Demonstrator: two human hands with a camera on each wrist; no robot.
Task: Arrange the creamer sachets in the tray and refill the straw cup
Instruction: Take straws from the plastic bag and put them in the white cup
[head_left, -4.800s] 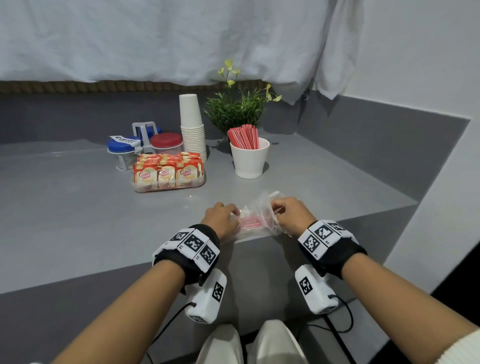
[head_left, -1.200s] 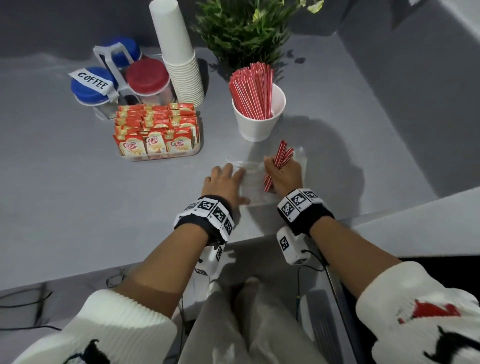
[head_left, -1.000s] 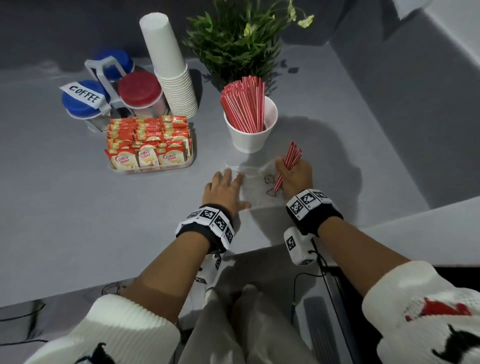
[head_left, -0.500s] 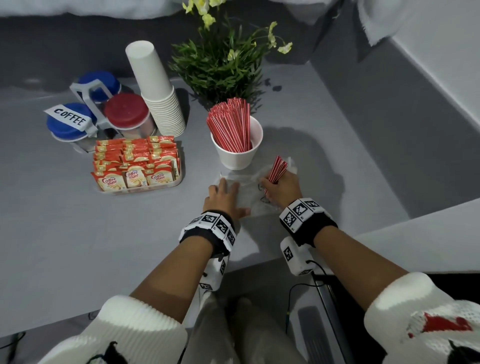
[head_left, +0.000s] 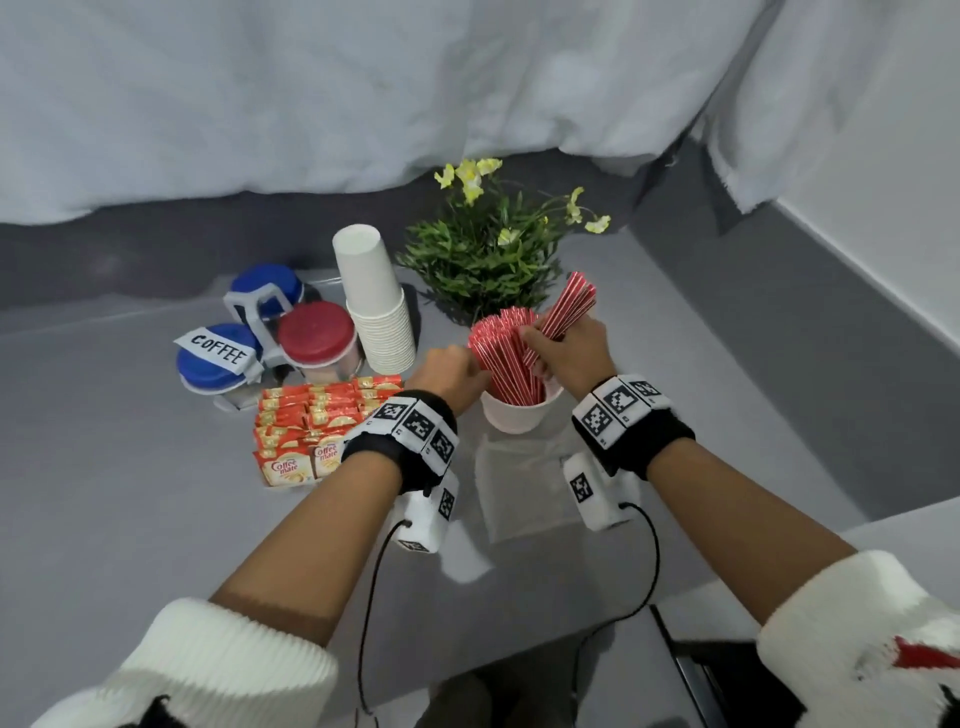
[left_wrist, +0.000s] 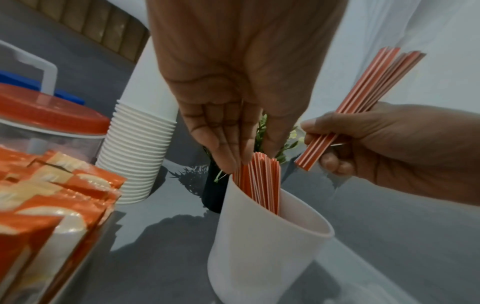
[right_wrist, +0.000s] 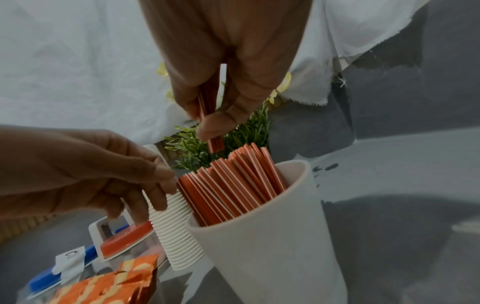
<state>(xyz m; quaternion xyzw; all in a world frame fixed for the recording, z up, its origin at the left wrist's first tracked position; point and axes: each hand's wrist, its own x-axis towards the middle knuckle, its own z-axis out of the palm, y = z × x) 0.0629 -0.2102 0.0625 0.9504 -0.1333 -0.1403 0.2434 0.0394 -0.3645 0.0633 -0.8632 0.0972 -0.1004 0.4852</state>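
A white cup (head_left: 519, 415) holds several red striped straws (head_left: 496, 358), leaning to the left. My right hand (head_left: 540, 343) grips a small bundle of the same straws (head_left: 569, 304) just above the cup's right side, its lower end over the rim. In the right wrist view the thumb and fingers (right_wrist: 215, 125) pinch that bundle (right_wrist: 211, 109) over the cup (right_wrist: 265, 242). My left hand (head_left: 475, 371) touches the tops of the straws in the cup with straight fingers (left_wrist: 223, 152). The clear tray (head_left: 275, 486) left of the cup holds rows of orange creamer sachets (head_left: 311, 421).
An empty clear plastic bag (head_left: 519, 483) lies flat in front of the cup. Behind stand a stack of paper cups (head_left: 379, 306), a potted plant (head_left: 488, 260) and lidded jars (head_left: 317, 335) in a carrier, one labelled COFFEE. A grey wall rises at the right.
My right hand has lifted the straw bundle from the bag up to the cup. My left hand has left the bag and now touches the straws in the cup.
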